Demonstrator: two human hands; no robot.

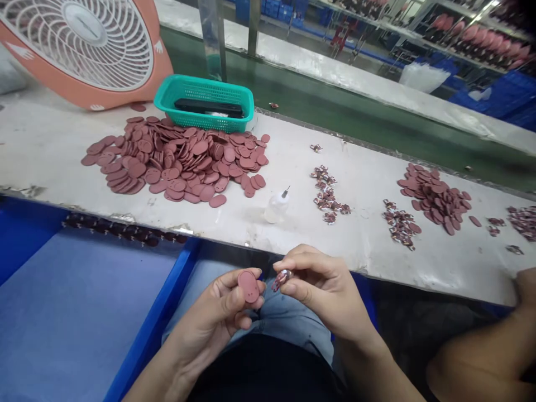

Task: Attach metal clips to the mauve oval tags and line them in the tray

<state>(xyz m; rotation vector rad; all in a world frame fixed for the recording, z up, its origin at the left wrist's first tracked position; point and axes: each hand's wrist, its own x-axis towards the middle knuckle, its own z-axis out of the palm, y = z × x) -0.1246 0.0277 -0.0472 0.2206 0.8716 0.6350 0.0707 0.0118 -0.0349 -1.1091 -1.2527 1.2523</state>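
Observation:
Between the thumb and fingers of my left hand (221, 307) is a reddish-brown oval disc (248, 286), its flat face toward me with tiny holes near the lower end. My right hand (322, 285) pinches a small brown-and-white figurine piece (283, 279) by its side, just right of the disc; the two do not touch. Both hands are above my lap, in front of the table edge. On the table beyond them stands a small clear bottle (276, 207) with a needle tip. Right of the bottle lie several similar figurine pieces (326, 195).
A large pile of oval discs (184, 162) lies before a green basket (205, 124) and an orange fan (161, 61). Another disc pile (435, 195) and more figurine pieces (400, 226) are at right. A blue bin (167, 301) is lower left. Another person's arm (486, 340) shows at right.

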